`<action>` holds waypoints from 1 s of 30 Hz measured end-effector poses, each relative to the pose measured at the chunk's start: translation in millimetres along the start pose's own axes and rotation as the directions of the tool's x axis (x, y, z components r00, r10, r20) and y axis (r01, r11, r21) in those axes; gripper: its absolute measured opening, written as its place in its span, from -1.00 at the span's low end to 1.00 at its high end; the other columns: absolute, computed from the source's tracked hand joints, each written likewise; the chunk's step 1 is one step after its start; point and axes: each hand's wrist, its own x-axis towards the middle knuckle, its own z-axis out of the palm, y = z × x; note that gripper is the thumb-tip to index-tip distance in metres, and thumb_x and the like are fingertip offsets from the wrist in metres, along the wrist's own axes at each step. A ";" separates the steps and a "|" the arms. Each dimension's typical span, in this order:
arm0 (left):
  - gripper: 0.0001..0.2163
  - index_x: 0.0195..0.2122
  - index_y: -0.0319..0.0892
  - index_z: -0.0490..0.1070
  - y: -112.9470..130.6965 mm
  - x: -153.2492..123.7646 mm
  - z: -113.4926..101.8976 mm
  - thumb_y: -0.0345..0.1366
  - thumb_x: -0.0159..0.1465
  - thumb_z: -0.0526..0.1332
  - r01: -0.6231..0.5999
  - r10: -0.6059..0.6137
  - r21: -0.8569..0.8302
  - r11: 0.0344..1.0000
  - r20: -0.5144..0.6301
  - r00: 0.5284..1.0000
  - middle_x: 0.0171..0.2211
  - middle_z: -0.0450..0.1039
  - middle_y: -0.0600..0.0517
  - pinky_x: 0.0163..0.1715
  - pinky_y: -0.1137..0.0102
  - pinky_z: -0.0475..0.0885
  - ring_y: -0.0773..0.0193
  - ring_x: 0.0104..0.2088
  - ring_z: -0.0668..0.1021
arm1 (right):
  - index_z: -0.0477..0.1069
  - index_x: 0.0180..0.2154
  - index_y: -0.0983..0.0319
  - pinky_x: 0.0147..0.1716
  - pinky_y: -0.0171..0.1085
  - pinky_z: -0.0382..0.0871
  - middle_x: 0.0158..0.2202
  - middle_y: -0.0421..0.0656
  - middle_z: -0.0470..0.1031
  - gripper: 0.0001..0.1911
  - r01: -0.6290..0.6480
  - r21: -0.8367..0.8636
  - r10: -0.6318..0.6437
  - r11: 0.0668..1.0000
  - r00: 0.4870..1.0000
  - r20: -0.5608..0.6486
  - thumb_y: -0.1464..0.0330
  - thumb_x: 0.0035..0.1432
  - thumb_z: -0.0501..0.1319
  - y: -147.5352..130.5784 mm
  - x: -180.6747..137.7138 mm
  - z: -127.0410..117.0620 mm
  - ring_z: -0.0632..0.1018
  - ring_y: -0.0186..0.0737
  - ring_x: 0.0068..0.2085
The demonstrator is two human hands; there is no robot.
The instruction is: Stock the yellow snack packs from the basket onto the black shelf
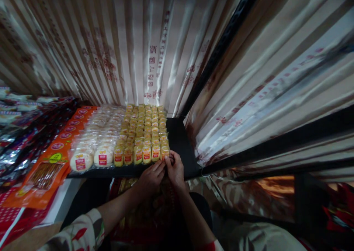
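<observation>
My right hand [176, 168] is closed on a small yellow snack packet [165, 151] with a red label, at the front right corner of the rows. Close beside it, my left hand [151, 175] has its fingers drawn together, with the fingertips at the lower edge of the same packet. More of these yellow packets [146, 127] stand upright in several tight rows, running back towards the curtain. To their left are rows of round white wrapped cakes [103, 156], also with red labels.
A black shelf [178, 135] carries the rows. Orange snack bags [45, 175] and dark shiny packets [22, 144] lie to the left. A pleated printed curtain [138, 52] hangs behind, and a black post [221, 52] slants up at the right. Below my arms is a dim box of packets [132, 221].
</observation>
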 end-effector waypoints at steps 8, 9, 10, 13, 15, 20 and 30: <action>-0.63 0.09 -0.40 0.28 -3.1 0.6 14.7 -0.38 0.31 -0.07 -0.028 0.031 0.038 0.999 -0.075 0.997 0.10 0.33 -0.20 0.14 0.29 0.25 0.11 0.17 0.30 | 0.29 -0.20 0.24 -0.17 -0.16 0.45 -0.22 -0.07 0.44 -0.72 -0.043 -0.012 0.043 0.999 0.998 -0.045 0.20 0.11 0.15 2.6 -0.8 6.1 0.52 -0.21 -0.22; -0.63 0.08 -0.41 0.30 -4.8 0.6 15.8 -0.38 0.31 -0.06 -0.051 0.054 0.045 0.998 -0.083 0.995 0.08 0.35 -0.20 0.13 0.30 0.25 0.11 0.17 0.31 | 0.28 -0.22 0.24 -0.17 -0.16 0.45 -0.23 -0.08 0.43 -0.72 -0.051 -0.010 0.050 0.999 0.998 -0.049 0.19 0.10 0.15 2.6 -0.8 6.0 0.52 -0.21 -0.22; -0.63 0.07 -0.41 0.31 -6.6 0.5 16.3 -0.38 0.30 -0.06 -0.076 0.080 0.051 0.996 -0.088 0.993 0.07 0.36 -0.20 0.13 0.30 0.25 0.10 0.16 0.31 | 0.28 -0.23 0.24 -0.18 -0.16 0.45 -0.23 -0.09 0.42 -0.72 -0.055 -0.007 0.055 0.998 0.997 -0.054 0.18 0.09 0.16 2.5 -0.6 5.9 0.52 -0.21 -0.23; -0.62 0.08 -0.44 0.28 -12.3 0.4 15.9 -0.36 0.29 -0.03 -0.120 0.124 0.065 0.991 -0.051 0.991 0.08 0.34 -0.23 0.14 0.31 0.22 0.10 0.17 0.30 | 0.29 -0.27 0.22 -0.20 -0.19 0.46 -0.24 -0.12 0.41 -0.73 -0.051 0.005 0.051 0.999 0.996 -0.067 0.17 0.07 0.18 2.8 0.4 6.6 0.52 -0.22 -0.24; -0.59 0.11 -0.44 0.25 -15.1 0.2 15.4 -0.33 0.29 -0.02 -0.123 0.123 0.070 0.990 -0.006 0.992 0.11 0.31 -0.24 0.14 0.31 0.20 0.09 0.18 0.28 | 0.29 -0.29 0.21 -0.21 -0.20 0.46 -0.25 -0.13 0.42 -0.73 -0.038 0.012 0.039 0.999 0.996 -0.080 0.17 0.06 0.19 3.6 1.0 7.8 0.52 -0.23 -0.24; -0.57 0.13 -0.42 0.22 -16.2 1.1 16.3 -0.29 0.29 -0.02 -0.114 0.113 0.111 0.987 0.015 0.993 0.11 0.30 -0.22 0.15 0.30 0.14 0.10 0.17 0.28 | 0.29 -0.28 0.20 -0.20 -0.20 0.45 -0.26 -0.14 0.42 -0.75 -0.030 -0.008 0.029 1.000 0.997 -0.070 0.17 0.08 0.17 5.9 1.4 9.2 0.51 -0.23 -0.24; -0.60 0.07 -0.34 0.30 -10.7 8.5 3.8 -0.24 0.29 -0.01 -0.067 0.062 0.169 0.983 0.038 0.997 0.07 0.33 -0.20 0.20 0.12 -0.02 0.05 0.15 0.28 | 0.29 -0.31 0.20 -0.21 -0.22 0.44 -0.30 -0.16 0.41 -0.78 -0.013 -0.011 0.012 1.000 0.998 -0.064 0.19 0.08 0.17 1.0 9.0 10.1 0.51 -0.24 -0.26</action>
